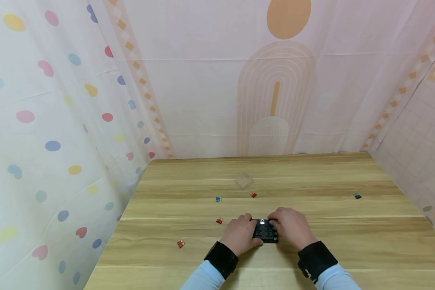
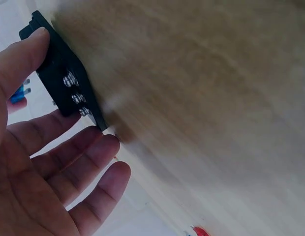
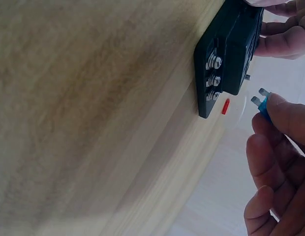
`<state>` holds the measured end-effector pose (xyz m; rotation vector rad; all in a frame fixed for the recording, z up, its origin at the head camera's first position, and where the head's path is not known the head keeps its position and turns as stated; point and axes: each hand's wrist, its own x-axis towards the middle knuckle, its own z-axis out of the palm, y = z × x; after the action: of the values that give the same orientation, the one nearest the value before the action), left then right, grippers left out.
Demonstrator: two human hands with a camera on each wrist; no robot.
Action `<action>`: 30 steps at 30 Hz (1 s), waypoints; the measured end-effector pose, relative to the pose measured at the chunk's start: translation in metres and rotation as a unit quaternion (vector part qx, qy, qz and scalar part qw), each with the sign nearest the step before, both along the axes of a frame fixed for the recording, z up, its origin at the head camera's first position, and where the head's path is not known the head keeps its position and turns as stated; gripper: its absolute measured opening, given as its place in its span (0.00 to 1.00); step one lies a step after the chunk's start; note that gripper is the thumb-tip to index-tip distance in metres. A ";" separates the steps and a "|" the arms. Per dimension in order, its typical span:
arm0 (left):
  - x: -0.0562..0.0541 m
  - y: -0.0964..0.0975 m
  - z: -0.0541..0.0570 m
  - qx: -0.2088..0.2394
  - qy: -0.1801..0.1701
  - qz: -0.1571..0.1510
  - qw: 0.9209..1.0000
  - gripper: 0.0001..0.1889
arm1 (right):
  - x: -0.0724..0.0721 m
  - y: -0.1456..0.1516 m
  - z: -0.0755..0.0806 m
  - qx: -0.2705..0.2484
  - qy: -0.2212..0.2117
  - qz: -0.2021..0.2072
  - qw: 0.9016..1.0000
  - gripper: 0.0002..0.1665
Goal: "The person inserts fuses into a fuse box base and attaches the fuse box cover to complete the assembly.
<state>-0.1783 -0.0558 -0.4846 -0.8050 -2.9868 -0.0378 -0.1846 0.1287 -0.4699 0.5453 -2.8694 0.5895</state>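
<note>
A black fuse block (image 1: 265, 233) with metal screw terminals along its side lies on the wooden table. My left hand (image 1: 240, 233) grips it from the left, thumb on the near edge and fingers toward the far one. In the right wrist view, a blue blade fuse (image 3: 263, 106) is pinched between the thumb and forefinger of my right hand (image 3: 290, 152). Its two metal prongs point toward the block, apart from it. From the head view, the right hand hovers at the block's far right corner and hides this fuse.
Red fuses (image 1: 219, 220) lie scattered to the left and behind the block. One blue fuse (image 1: 218, 198) sits beyond the left hand, and a darker blue fuse (image 1: 357, 196) far right. A clear plastic cover (image 1: 244, 181) rests farther back. Patterned curtains (image 1: 203, 100) surround the table.
</note>
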 end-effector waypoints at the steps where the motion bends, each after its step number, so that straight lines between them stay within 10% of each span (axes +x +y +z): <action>1: 0.000 0.000 0.000 -0.002 0.003 0.000 1.000 0.28 | 0.000 0.000 0.000 0.001 0.000 0.000 1.000 0.05; 30: 0.000 -0.001 -0.004 -0.010 0.031 -0.011 0.999 0.29 | -0.001 -0.011 -0.007 0.080 0.027 0.052 0.995 0.03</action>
<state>-0.1787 -0.0566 -0.4882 -0.8265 -2.9251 0.0166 -0.1852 0.1177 -0.4773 0.7275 -2.8673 0.3550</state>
